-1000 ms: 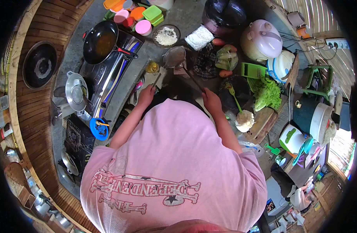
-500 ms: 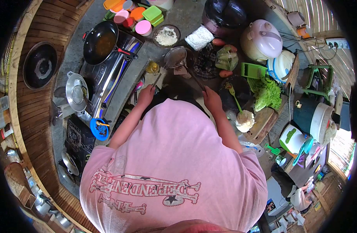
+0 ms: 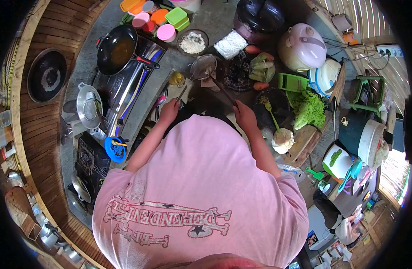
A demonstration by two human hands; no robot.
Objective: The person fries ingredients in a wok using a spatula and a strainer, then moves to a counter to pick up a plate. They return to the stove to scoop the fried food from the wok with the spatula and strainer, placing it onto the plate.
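My left hand (image 3: 169, 111) is closed on the handle of a thin utensil (image 3: 181, 93) that points up and away from me. My right hand (image 3: 245, 115) is wrapped round the long dark handle of a round strainer (image 3: 203, 67). The strainer's bowl sits between a plate of white food (image 3: 192, 42) and my body. Close to the utensil's tip is a small container of yellow liquid (image 3: 176, 79). A dark mortar (image 3: 271, 107) with a green spoon (image 3: 272, 114) lies right of my right hand, beside a pale cauliflower (image 3: 283, 140).
At the left, a black wok (image 3: 117, 49) rests on a gas stove (image 3: 143, 67), with a metal pot (image 3: 89, 106) and a blue plate (image 3: 115, 149) nearer. Leafy greens (image 3: 310, 110), a green basket (image 3: 292, 82) and a rice cooker (image 3: 302, 46) stand at the right.
The utensil in my left hand has shifted slightly away from the strainer, with its tip lower. My right hand and the strainer have hardly moved.
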